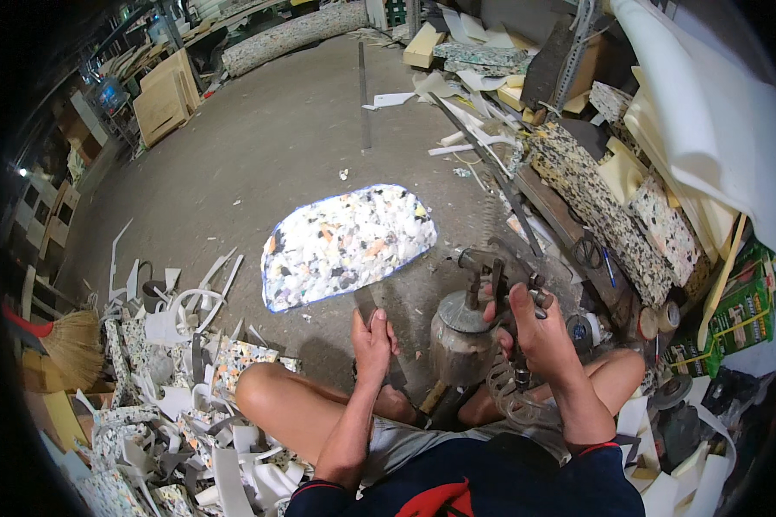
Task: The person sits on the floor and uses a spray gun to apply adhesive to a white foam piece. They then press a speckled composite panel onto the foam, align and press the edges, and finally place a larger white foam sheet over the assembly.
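Observation:
My right hand (535,332) grips the handle of a metal spray gun (497,280), its thumb raised beside the gun's back end. Below the gun hangs a worn grey metal cup (461,345), upright, and a clear coiled hose (513,401) runs from the handle. My left hand (372,345) is closed around a flat grey strip (365,304) that shows above and below the fingers; its exact kind is unclear. On the floor ahead, apart from both hands, lies a rounded piece of speckled white foam (349,241) with a blue line along its edge.
Foam offcuts (172,414) pile up at my left, near a straw broom (73,349). At the right lie speckled foam blocks (603,207), a dark beam (569,237) and a large white foam sheet (707,95). A foam roll (293,36) lies far back.

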Available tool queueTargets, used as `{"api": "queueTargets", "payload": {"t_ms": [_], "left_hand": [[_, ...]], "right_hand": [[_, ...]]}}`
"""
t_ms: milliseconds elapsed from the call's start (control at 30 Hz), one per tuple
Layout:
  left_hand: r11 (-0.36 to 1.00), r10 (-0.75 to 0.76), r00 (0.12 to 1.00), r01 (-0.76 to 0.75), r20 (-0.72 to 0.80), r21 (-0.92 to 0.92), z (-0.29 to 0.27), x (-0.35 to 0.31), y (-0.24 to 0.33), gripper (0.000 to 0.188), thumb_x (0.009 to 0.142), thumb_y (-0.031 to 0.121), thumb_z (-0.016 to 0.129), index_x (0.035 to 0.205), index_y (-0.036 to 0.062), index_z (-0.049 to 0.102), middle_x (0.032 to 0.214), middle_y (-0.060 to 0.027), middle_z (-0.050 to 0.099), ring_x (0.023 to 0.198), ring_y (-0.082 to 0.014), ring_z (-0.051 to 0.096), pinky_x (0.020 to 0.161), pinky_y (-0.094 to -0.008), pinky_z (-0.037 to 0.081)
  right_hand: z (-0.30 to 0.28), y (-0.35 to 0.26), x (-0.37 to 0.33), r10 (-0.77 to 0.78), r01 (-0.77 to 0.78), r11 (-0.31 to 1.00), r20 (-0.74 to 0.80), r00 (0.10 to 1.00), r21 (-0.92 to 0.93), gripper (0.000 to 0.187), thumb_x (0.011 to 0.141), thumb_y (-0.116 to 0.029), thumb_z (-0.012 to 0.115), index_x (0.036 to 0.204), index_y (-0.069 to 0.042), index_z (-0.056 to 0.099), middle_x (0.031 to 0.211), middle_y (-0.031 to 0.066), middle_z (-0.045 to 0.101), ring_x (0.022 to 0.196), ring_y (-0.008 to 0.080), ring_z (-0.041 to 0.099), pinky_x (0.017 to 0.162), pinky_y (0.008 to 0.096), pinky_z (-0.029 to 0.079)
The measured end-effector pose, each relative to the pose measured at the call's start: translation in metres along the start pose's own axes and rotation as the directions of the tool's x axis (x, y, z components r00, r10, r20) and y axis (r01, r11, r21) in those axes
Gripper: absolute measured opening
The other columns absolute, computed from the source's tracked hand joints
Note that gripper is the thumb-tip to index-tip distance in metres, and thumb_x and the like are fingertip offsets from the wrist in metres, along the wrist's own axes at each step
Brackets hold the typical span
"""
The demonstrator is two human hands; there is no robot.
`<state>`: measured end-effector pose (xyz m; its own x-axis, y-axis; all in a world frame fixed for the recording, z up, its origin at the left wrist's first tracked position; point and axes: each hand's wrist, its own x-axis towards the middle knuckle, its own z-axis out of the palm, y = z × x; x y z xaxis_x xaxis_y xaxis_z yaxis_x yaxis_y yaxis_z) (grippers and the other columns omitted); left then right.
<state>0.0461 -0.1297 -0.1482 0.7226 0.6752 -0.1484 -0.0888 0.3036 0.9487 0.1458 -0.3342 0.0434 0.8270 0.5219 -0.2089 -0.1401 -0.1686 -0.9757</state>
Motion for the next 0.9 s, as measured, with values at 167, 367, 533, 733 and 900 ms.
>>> {"api": "queueTargets", "payload": {"t_ms": [167, 367, 533, 733, 900], "left_hand": [[1.000, -0.007, 1.000, 0.006, -0.025, -0.025, 0.004, 0.000, 0.001, 0.017, 0.108, 0.024, 0.053, 0.105, 0.0101, 0.044, 0.069, -0.0016, 0.050, 0.046, -0.0092, 0.046, 0.039, -0.0264, 0.041], [0.998, 0.036, 0.999, -0.035, -0.020, 0.045, 0.005, -0.001, 0.003, 0.016, 0.108, 0.023, 0.053, 0.106, 0.0086, 0.045, 0.068, -0.0017, 0.050, 0.046, -0.0087, 0.047, 0.039, -0.0261, 0.041], [0.997, 0.038, 0.999, -0.038, 0.007, 0.074, 0.000, -0.001, 0.006, 0.017, 0.108, 0.023, 0.053, 0.106, 0.0079, 0.046, 0.067, -0.0012, 0.051, 0.046, -0.0081, 0.047, 0.040, -0.0257, 0.042], [0.997, 0.040, 0.999, -0.040, 0.002, 0.072, 0.000, -0.001, 0.004, 0.017, 0.108, 0.022, 0.053, 0.105, 0.0074, 0.046, 0.067, -0.0010, 0.051, 0.046, -0.0074, 0.047, 0.040, -0.0247, 0.041], [0.991, 0.088, 0.995, -0.093, 0.051, 0.097, -0.008, 0.002, 0.000, 0.019, 0.108, 0.026, 0.054, 0.106, 0.0083, 0.046, 0.067, -0.0022, 0.051, 0.045, -0.0097, 0.048, 0.040, -0.0266, 0.043]], "right_hand": [[-0.010, 0.009, 0.007, -0.013, 0.014, 1.000, -0.052, 0.999, 0.017, 0.065, 0.101, -0.062, 0.052, 0.119, 0.000, 0.063, 0.087, 0.0053, 0.065, 0.055, 0.0089, 0.050, 0.046, 0.0262, 0.042], [-0.015, 0.006, 0.018, -0.008, 0.006, 1.000, -0.078, 0.997, -0.030, 0.065, 0.100, -0.062, 0.054, 0.119, -0.001, 0.063, 0.088, 0.0056, 0.065, 0.054, 0.0086, 0.049, 0.046, 0.0259, 0.041], [-0.012, -0.003, 0.022, -0.010, 0.009, 0.997, -0.006, 1.000, -0.072, 0.066, 0.100, -0.063, 0.053, 0.118, -0.001, 0.064, 0.091, 0.0056, 0.067, 0.055, 0.0086, 0.049, 0.048, 0.0253, 0.041], [-0.019, -0.022, 0.014, -0.011, 0.014, 0.996, 0.041, 0.999, -0.083, 0.065, 0.101, -0.063, 0.051, 0.119, -0.002, 0.064, 0.091, 0.0041, 0.068, 0.055, 0.0079, 0.050, 0.047, 0.0251, 0.040], [-0.019, -0.019, 0.031, -0.023, 0.017, 0.984, -0.032, 0.999, -0.178, 0.067, 0.100, -0.065, 0.051, 0.120, -0.002, 0.063, 0.090, 0.0043, 0.067, 0.053, 0.0083, 0.051, 0.045, 0.0246, 0.040]]}}
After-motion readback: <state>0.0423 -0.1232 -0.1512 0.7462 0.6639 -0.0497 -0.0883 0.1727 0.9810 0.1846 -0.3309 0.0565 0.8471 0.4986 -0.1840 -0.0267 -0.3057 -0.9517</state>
